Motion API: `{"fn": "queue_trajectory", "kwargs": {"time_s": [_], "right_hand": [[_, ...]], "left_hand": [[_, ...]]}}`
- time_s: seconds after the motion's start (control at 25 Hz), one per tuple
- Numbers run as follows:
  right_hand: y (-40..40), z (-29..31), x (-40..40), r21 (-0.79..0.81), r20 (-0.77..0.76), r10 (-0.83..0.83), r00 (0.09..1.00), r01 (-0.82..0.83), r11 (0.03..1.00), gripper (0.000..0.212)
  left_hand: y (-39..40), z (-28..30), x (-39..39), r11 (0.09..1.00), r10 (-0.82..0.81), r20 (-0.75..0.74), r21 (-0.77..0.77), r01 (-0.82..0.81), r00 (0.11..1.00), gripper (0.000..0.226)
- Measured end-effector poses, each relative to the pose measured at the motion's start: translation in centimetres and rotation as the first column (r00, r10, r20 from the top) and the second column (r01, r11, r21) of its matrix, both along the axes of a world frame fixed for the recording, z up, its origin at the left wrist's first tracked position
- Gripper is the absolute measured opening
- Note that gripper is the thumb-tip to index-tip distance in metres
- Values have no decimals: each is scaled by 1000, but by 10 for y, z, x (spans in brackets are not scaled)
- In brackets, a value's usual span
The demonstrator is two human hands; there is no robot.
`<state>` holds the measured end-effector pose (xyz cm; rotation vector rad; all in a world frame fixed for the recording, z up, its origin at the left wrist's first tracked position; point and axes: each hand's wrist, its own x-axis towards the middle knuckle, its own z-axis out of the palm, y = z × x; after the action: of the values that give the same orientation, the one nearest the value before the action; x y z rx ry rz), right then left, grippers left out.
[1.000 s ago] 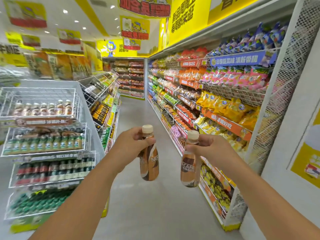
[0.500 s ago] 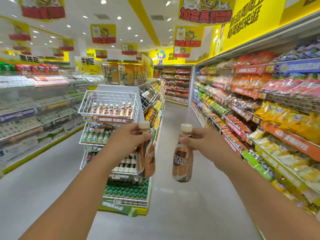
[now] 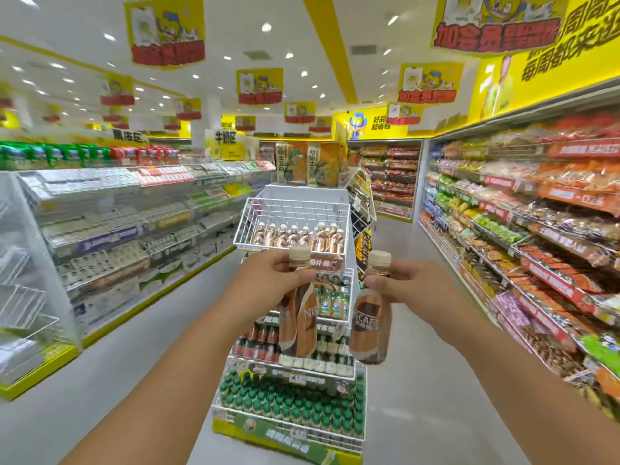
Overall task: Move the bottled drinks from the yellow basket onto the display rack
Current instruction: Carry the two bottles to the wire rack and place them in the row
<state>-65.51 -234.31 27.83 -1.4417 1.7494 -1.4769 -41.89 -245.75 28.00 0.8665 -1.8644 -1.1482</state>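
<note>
**Carrying two coffee bottles toward the top tier of the rack**

Holding one bottle in each hand, you are in the carry step, with neither bottle shelved yet. Your left hand (image 3: 271, 280) curls its fingers round the neck of the left Nescafé bottle (image 3: 298, 317), just under the beige cap; your right hand (image 3: 401, 286) pinches the neck of the right Nescafé bottle (image 3: 370, 322) between thumb and curled fingers. Both bottles hang upright, near each other but apart, in front of the white wire display rack (image 3: 292, 297), which stands directly ahead at the aisle end. The yellow basket is not in view.

The top wire tier (image 3: 292, 216) already holds a row of matching brown bottles along its front, with open space above and behind them. Your next move likely calls for stepping closer, lifting each bottle over the tier's front wall, and setting it down upright beside its fellows, one hand at a time so neither cap knocks the row.
</note>
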Motion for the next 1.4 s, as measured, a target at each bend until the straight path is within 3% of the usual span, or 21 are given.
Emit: {"fn": "queue_trajectory", "kwargs": {"time_s": [0.36,0.64,0.96,1.4], "right_hand": [[-167,-3,12,26,-26,85,996,-84,996,35],[-319,-12,-44,-19,-41,110,993,-111,994,24],[-482,7,-120,9,-35,64,997,-64,998,24],[-667,-32,-153,109,-29,-130,991,132,985,22]], "left_hand": [[-146,3,18,999,51,21,-3,-51,998,36],[-290,-4,-39,996,93,51,-11,-93,994,26],[-451,16,-123,999,49,-14,10,-49,999,24],[-679,-28,-186,992,-117,18,49,116,993,18]]}}
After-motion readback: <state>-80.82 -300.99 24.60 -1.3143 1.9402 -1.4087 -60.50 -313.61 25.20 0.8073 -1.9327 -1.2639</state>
